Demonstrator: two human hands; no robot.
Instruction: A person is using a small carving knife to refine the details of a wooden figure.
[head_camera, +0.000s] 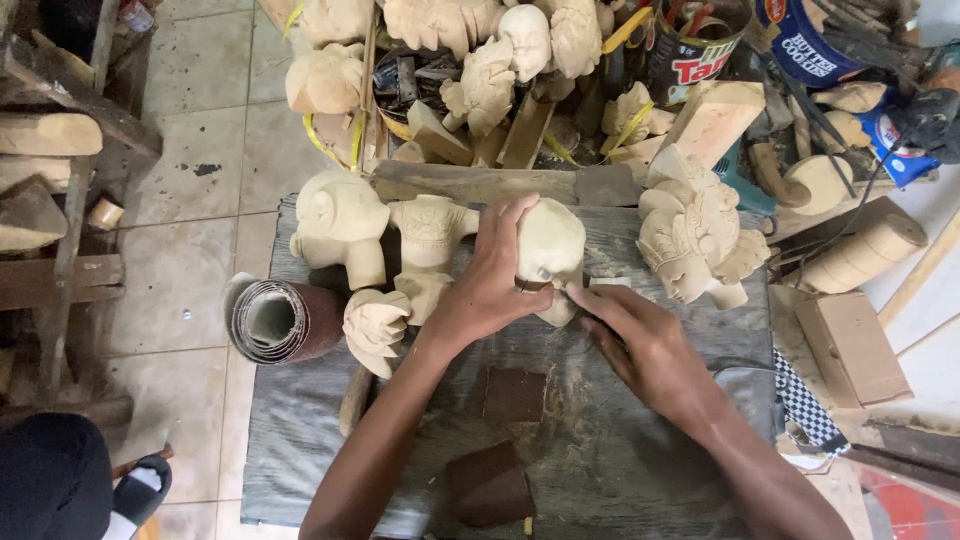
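The left hand (490, 285) is clamped over the carved head (550, 250) at the middle of the cloth-covered desk (620, 460), between a pale torso carving (430, 232) and a winged carving (695, 235). The right hand (640, 345) presses fingertips, pinched together on what seems a scrap of sandpaper, to its lower edge. The head looks like stiff, light, dusty wood, likely slippery when smooth, with thin details that could chip; the rounded crown seems the safest hold.

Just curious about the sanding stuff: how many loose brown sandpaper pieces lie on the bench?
2. One square piece lies mid-bench below the hands; a larger piece lies nearer the front edge. The roll at the left isn't counted, and the right hand may hide another.
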